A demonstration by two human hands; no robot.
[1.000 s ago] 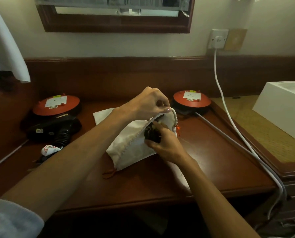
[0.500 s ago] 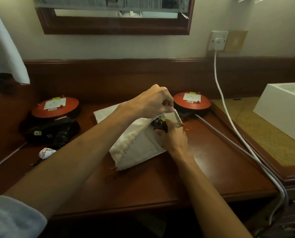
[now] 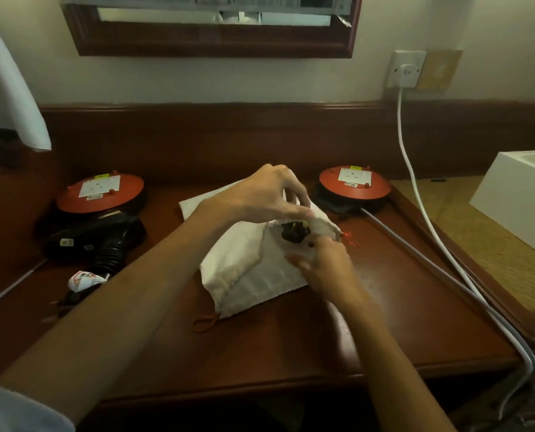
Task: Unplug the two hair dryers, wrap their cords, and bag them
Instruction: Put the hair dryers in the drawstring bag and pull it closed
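Observation:
A white drawstring bag [image 3: 253, 269] lies on the wooden desk [image 3: 291, 344], its mouth facing right. The black end of a hair dryer [image 3: 294, 232] shows in that mouth; the rest is hidden inside. My left hand [image 3: 266, 194] pinches the upper rim of the mouth. My right hand [image 3: 322, 263], blurred, holds the lower rim just below the black end. A second black hair dryer [image 3: 95, 235] lies at the left with its ribbed cord end and a white tag [image 3: 84, 280]. Under the bag, a second white bag [image 3: 197, 204] lies flat.
Two red cord reels [image 3: 99, 193] [image 3: 355, 182] sit at the back of the desk. A white cable [image 3: 415, 182] runs from the wall socket [image 3: 406, 68] down the right side beside a grey cable [image 3: 415, 254]. A white basin [image 3: 515, 201] stands at the right.
The black end has gone deeper into the bag. My right hand has left it and moved to the lower rim. My left hand has shifted right along the upper rim.

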